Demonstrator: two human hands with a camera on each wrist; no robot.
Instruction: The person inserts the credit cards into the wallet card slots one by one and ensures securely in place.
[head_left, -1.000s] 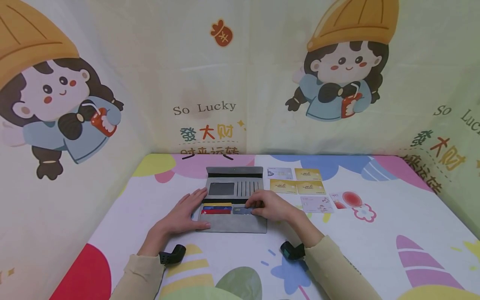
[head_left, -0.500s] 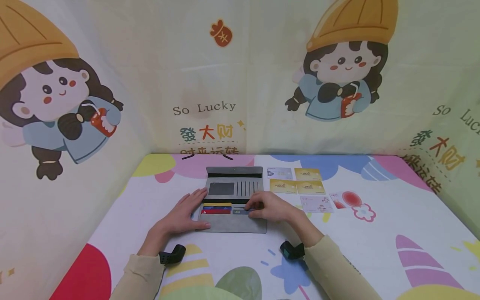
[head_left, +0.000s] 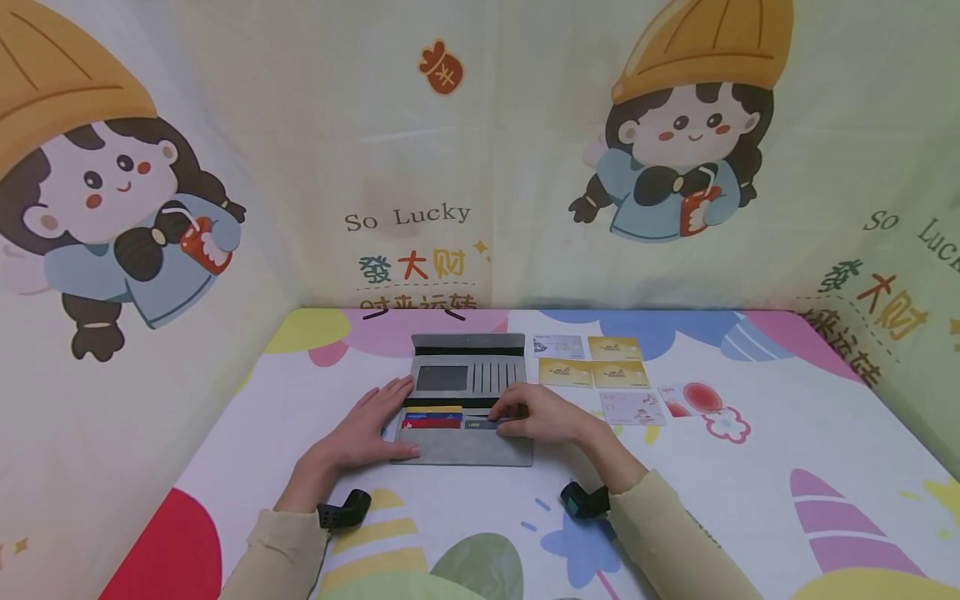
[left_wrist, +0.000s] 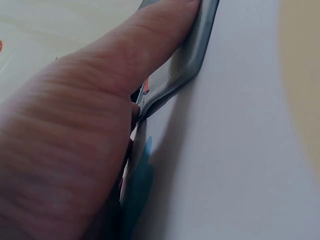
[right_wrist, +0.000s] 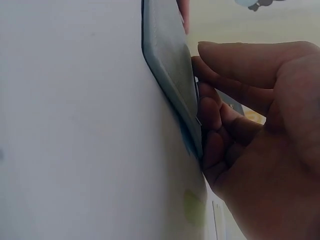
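Observation:
A grey long wallet (head_left: 465, 448) lies unfolded on the table. My left hand (head_left: 365, 429) rests along its left edge, fingers straight, thumb over the lower left corner; in the left wrist view the thumb (left_wrist: 155, 42) presses on the wallet's edge. Red, blue and yellow cards (head_left: 433, 418) stick out of the lower left pocket. My right hand (head_left: 543, 412) has its thumb and fingers curled at the lower right pocket, pinching a dark grey card (head_left: 476, 424) with light lettering. The fingers hide its right part. In the right wrist view the curled fingers (right_wrist: 210, 110) touch the wallet's edge.
Several gold cards (head_left: 566, 372) lie right of the wallet, with a silver-blue card (head_left: 558, 347), a pale pink card (head_left: 632, 408) and a red-and-white card (head_left: 692, 400). A patterned cloth (head_left: 675, 533) covers the table, which meets a printed backdrop (head_left: 525, 167).
The dark grey card's visible part in the lower right pocket has become lower, and a light strip shows above it. My right fingers shifted slightly; my left hand stayed put.

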